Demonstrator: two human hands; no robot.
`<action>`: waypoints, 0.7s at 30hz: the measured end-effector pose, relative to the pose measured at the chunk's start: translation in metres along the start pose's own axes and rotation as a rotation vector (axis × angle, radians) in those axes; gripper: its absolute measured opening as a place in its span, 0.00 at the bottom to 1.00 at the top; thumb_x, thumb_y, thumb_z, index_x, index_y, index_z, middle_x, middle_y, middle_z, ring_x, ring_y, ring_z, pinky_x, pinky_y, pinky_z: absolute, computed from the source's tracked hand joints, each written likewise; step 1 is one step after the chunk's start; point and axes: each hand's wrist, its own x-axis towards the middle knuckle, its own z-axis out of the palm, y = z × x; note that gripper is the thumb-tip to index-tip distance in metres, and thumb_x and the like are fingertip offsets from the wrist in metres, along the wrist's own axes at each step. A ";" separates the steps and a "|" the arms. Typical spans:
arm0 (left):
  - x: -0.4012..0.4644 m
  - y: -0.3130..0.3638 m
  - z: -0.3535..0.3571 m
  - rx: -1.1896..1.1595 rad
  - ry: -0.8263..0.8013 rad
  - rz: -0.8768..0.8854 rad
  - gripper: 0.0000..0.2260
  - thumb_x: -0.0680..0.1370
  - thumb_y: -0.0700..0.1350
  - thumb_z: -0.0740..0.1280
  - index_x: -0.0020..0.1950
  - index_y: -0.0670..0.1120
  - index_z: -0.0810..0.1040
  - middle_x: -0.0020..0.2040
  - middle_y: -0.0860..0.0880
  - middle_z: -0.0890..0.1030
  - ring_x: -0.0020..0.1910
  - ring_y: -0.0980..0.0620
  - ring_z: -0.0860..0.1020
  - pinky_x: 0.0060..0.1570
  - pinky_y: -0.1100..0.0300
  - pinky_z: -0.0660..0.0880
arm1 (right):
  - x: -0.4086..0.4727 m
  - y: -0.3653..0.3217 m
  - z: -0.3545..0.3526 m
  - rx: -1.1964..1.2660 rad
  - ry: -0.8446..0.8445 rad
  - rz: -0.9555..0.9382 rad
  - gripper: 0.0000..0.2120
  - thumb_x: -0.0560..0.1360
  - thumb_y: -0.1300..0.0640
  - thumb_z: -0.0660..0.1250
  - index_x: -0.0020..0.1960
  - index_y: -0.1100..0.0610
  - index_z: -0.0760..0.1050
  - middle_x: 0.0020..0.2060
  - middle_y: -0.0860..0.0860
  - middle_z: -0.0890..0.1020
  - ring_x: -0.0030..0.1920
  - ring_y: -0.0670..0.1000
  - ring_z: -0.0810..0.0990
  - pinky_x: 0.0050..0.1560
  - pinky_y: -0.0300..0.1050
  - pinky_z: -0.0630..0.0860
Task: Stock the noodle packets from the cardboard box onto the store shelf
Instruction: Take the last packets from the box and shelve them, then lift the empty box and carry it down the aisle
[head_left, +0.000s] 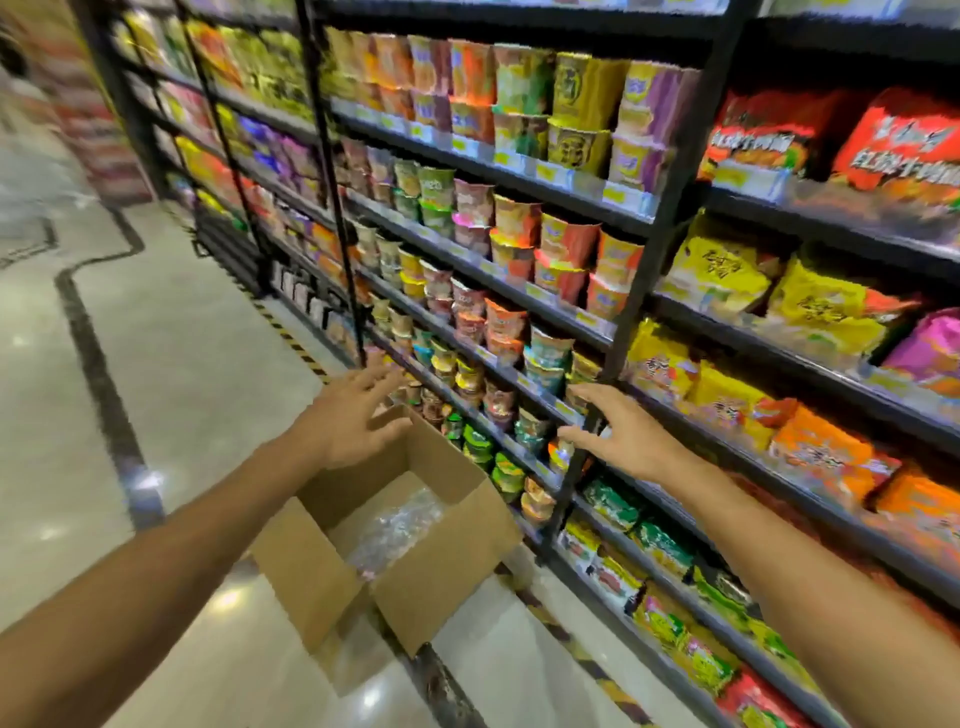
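Plain brown cardboard box (415, 582), matt, flaps raw-edged, at lower centre. Inside it, crinkled clear plastic film (397, 525), glinting. Dark shelf frame (644, 270), metal by the look, dull painted finish, running across the right half. Glossy plastic noodle packets (722, 275) at right; shiny-lidded cups (519, 223) at centre. Polished pale floor (171, 332), stone-like, mirroring lights at left.

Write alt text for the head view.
Both hands, the left hand and right hand, reach forward open and empty above an open cardboard box on the floor, beside black store shelves packed with cup noodles and noodle packets.
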 end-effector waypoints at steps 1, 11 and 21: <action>-0.005 -0.008 0.009 -0.017 0.004 -0.054 0.39 0.72 0.72 0.46 0.78 0.53 0.62 0.78 0.47 0.62 0.75 0.44 0.62 0.73 0.47 0.62 | 0.016 0.003 0.006 -0.001 -0.037 -0.031 0.39 0.75 0.33 0.64 0.79 0.50 0.60 0.79 0.49 0.63 0.78 0.53 0.62 0.76 0.55 0.62; -0.019 -0.092 0.123 -0.177 0.044 -0.531 0.36 0.75 0.68 0.54 0.78 0.52 0.61 0.78 0.47 0.63 0.76 0.45 0.61 0.74 0.48 0.61 | 0.191 0.026 0.103 0.051 -0.266 -0.204 0.46 0.69 0.25 0.61 0.79 0.47 0.60 0.79 0.50 0.63 0.78 0.53 0.62 0.76 0.58 0.63; 0.023 -0.167 0.327 -0.389 -0.139 -0.889 0.34 0.78 0.62 0.63 0.79 0.48 0.60 0.78 0.43 0.62 0.76 0.42 0.60 0.74 0.45 0.61 | 0.354 0.105 0.267 0.035 -0.382 -0.120 0.44 0.71 0.32 0.67 0.79 0.53 0.61 0.76 0.56 0.67 0.76 0.58 0.64 0.75 0.57 0.63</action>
